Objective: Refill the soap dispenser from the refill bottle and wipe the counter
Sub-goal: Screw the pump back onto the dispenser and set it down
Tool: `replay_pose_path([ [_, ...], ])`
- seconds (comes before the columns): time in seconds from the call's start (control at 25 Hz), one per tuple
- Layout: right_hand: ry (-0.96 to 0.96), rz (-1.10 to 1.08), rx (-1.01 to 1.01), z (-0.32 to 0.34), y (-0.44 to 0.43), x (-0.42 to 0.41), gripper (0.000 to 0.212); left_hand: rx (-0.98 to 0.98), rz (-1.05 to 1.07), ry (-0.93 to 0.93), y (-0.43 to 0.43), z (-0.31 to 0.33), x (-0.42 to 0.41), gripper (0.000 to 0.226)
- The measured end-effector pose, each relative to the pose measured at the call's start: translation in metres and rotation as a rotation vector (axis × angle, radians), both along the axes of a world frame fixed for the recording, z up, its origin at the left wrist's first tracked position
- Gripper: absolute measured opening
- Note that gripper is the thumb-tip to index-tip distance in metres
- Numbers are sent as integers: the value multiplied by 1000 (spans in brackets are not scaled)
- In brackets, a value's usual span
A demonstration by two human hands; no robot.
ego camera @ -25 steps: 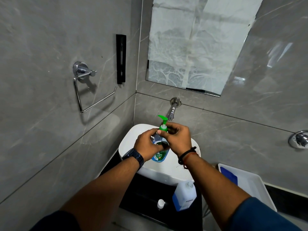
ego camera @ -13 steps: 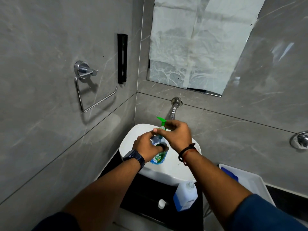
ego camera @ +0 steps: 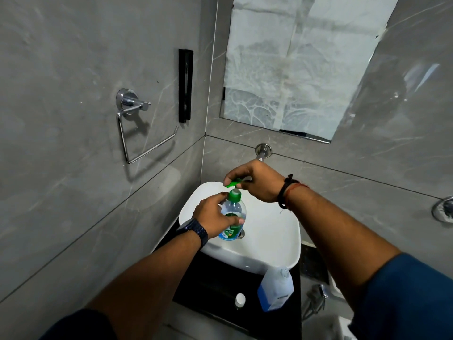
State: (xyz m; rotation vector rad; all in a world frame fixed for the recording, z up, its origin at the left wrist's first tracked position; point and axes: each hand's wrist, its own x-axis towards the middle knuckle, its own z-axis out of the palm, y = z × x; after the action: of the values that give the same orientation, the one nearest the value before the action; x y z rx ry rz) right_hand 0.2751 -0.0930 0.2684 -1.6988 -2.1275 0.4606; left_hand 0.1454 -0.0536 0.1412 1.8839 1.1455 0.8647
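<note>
Over the white basin [ego camera: 274,239], my left hand [ego camera: 215,217] grips a clear soap dispenser [ego camera: 232,217] with a green collar and a green label. My right hand [ego camera: 255,180] pinches the green pump head [ego camera: 234,183], held a little above the collar. A translucent refill bottle [ego camera: 275,289] with blue liquid stands uncapped on the black counter [ego camera: 208,285], in front of the basin. Its white cap [ego camera: 239,300] lies to the left of it.
Grey tiled walls close in at left and back. A chrome towel ring [ego camera: 137,126] and a black bar [ego camera: 185,85] hang on the left wall. A tap [ego camera: 262,151] juts above the basin under a paper-covered mirror [ego camera: 301,65]. A chrome fitting [ego camera: 443,209] sits far right.
My right hand has lifted the green pump head up off the bottle's collar. My left hand slid lower on the bottle. The view tilted, and the white tray at right left the frame.
</note>
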Motion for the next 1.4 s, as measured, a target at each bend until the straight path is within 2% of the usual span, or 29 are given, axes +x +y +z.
replay_pose_path([
  [0.12, -126, 93, -2, -2, 6, -6, 39, -47, 13, 12, 5, -8, -9, 59],
  [0.32, -90, 145, -9, -23, 18, -21, 38, -81, 62, -24, 12, -27, -22, 64],
  [0.52, 33, 172, -106, -50, 36, -31, 33, -104, 73, -39, 27, -52, -44, 58],
  [0.64, 150, 140, -76, -69, 50, -38, 50, -128, 101, -46, 39, -75, -59, 51],
  [0.72, 293, 74, 3, -81, 60, -40, 53, -143, 137, -54, 49, -95, -69, 49],
  [0.8, 389, -3, 64, -97, 67, -39, 48, -164, 180, -44, 58, -119, -79, 48],
  [0.96, 416, -80, 117, -136, 77, -33, 39, -267, 192, -67, 80, -167, -94, 45],
  [1.16, 462, -138, 117, -166, 82, -29, 32, -359, 177, -31, 91, -208, -104, 63],
  [1.4, 497, -145, 106, -189, 81, -33, 29, -425, 199, -77, 88, -237, -113, 64],
])
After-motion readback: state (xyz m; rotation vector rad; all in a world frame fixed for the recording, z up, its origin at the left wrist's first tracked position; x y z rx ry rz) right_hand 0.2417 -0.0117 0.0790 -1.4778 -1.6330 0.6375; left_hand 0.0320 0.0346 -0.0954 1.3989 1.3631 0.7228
